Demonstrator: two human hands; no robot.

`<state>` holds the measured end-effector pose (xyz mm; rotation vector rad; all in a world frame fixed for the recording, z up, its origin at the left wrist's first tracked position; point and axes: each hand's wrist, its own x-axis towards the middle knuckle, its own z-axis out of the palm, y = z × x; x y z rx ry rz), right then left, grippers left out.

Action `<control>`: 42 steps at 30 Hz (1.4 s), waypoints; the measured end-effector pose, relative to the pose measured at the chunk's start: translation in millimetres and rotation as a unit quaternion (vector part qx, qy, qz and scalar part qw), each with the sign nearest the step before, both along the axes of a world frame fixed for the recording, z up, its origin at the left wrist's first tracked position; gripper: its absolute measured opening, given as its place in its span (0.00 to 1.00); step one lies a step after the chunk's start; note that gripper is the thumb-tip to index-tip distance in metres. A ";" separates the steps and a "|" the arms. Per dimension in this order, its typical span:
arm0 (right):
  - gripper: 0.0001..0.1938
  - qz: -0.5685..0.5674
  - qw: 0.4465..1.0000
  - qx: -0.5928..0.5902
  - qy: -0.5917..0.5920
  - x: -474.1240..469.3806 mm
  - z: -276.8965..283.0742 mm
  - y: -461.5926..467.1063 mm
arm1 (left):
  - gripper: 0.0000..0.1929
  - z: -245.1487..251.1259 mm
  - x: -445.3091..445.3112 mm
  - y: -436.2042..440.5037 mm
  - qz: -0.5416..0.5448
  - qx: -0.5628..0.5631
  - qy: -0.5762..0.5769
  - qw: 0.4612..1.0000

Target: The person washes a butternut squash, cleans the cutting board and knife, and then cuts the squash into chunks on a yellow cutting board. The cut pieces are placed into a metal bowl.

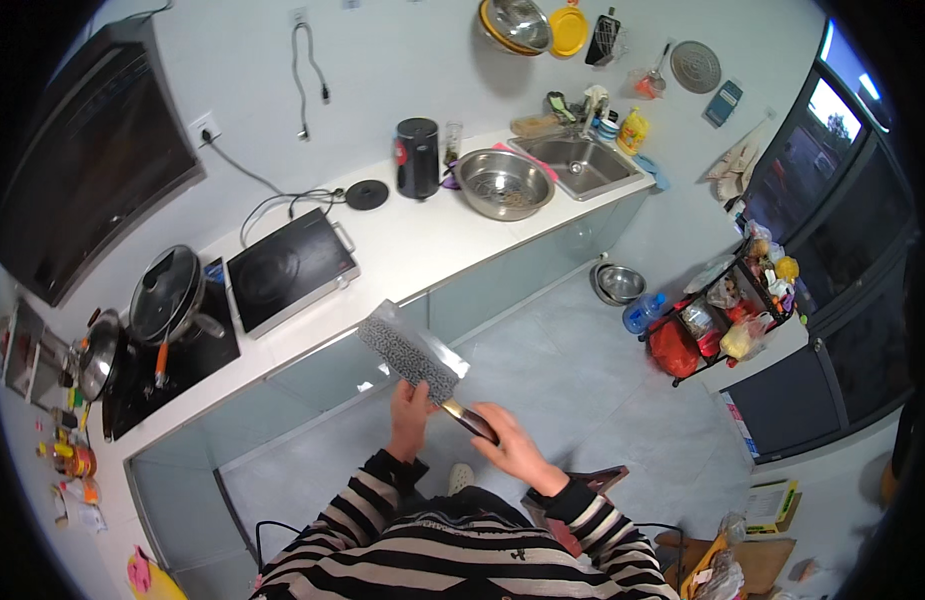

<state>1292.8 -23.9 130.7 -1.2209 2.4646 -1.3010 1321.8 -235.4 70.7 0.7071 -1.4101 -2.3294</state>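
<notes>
A Chinese-style kitchen cleaver (417,358) with a dark, hammered-textured blade and a bright edge strip is held in front of me, above the floor. Its blade points up and left, with the bright edge on the upper right side. My left hand (410,421) pinches the blade's lower side close to the handle. Around the dark handle with its gold-coloured collar, my right hand (513,444) has thumb and fingers on either side. Beyond the blade runs the white countertop (402,259).
On the counter are a portable cooktop (290,270), a black kettle (417,159), a steel basin (505,184) and a sink (578,161). A lidded pan (166,296) stands left. Steel bowls (620,283), a water jug (642,313) and a loaded rack (714,330) occupy the floor at right.
</notes>
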 end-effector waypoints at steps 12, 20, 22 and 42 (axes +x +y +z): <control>0.18 -0.164 0.979 0.029 -0.117 -211.3 -30.0 98.6 | 0.11 -147.7 -274.7 -121.7 -0.022 -0.258 -0.125 0.958; 0.16 -0.140 0.978 0.116 -0.100 -395.5 16.2 71.8 | 0.06 -153.7 -354.4 -184.9 0.000 -0.144 -0.212 0.967; 0.16 -0.129 0.980 0.127 -0.078 -443.8 21.9 62.7 | 0.07 -161.5 -364.7 -194.4 -0.005 -0.120 -0.218 0.968; 0.17 0.130 0.874 0.467 0.019 -766.9 -113.6 -192.6 | 0.18 -116.9 -360.7 -154.5 0.196 -0.439 -0.257 0.839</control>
